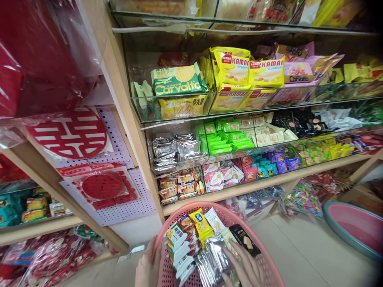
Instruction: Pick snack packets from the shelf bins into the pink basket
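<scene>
A pink perforated plastic basket [269,255] sits at the bottom centre, below the shelves. My left hand [148,265] is closed on its left rim. Inside the basket, white-and-green snack packets [181,255] lie in a row on the left, and silver foil packets [211,259] fill the middle. Behind them are a yellow packet [202,227], a white packet [214,220], dark red packets [187,223] and a black packet [245,239]. Over the right part of the basket reaches my right hand [243,267], fingers apart, touching the silver packets beside a cream packet [228,235].
Glass-fronted shelves [179,169] rise ahead, stocked with yellow wafer bags [231,67], stacked silver packets [164,153] and green packets [223,139]. A wooden post [131,107] and red paper decorations [70,135] are left. A pink-and-teal basin [353,227] lies right, on the floor.
</scene>
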The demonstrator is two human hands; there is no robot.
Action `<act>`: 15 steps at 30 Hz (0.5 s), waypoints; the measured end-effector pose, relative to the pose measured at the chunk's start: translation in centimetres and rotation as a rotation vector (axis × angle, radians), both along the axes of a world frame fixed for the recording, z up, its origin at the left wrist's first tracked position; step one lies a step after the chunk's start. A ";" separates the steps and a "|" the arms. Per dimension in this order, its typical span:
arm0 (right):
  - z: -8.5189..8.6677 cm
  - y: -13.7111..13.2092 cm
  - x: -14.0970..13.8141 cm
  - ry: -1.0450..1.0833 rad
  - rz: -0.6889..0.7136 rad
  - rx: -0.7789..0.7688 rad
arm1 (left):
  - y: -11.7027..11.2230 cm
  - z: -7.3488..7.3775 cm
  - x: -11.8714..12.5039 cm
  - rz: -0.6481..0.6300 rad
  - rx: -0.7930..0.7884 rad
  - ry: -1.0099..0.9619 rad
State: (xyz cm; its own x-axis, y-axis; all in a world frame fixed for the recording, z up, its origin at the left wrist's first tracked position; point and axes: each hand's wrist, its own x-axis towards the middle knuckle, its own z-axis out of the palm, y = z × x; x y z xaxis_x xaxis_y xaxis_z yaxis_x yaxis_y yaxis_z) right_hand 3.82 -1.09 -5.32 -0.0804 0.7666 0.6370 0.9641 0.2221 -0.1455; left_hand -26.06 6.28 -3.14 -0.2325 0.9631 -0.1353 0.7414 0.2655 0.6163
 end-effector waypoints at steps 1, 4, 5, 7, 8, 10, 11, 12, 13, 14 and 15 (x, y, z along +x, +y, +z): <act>1.3 0.4 0.0 -0.015 0.041 0.007 | 0.0 0.1 0.1 -0.005 -0.016 0.008; 5.3 2.5 -0.2 -0.019 0.128 -0.011 | -0.1 0.6 0.3 -0.002 -0.037 0.001; 6.6 3.6 -0.3 -0.013 0.152 -0.019 | -0.2 0.8 0.4 0.001 -0.030 -0.002; 8.8 6.2 -0.9 -0.018 0.217 -0.032 | -0.2 1.0 0.5 0.005 -0.013 -0.009; 9.7 7.7 -1.2 -0.029 0.255 -0.037 | -0.3 1.1 0.5 0.005 -0.010 -0.014; 11.3 10.9 -1.9 -0.055 0.325 -0.055 | -0.3 1.1 0.4 0.000 -0.020 -0.026; 12.0 12.5 -2.3 -0.068 0.353 -0.066 | -0.3 1.0 0.4 -0.002 -0.029 -0.028; 12.6 14.0 -2.6 -0.080 0.377 -0.077 | -0.3 0.9 0.3 -0.006 -0.037 -0.028; 13.1 15.3 -2.9 -0.089 0.395 -0.084 | -0.3 0.8 0.2 -0.012 -0.042 -0.026; 13.5 16.5 -3.2 -0.097 0.412 -0.090 | -0.2 0.7 0.2 -0.014 -0.049 -0.021; 13.8 17.5 -3.4 -0.101 0.424 -0.094 | -0.2 0.6 0.1 -0.014 -0.052 -0.019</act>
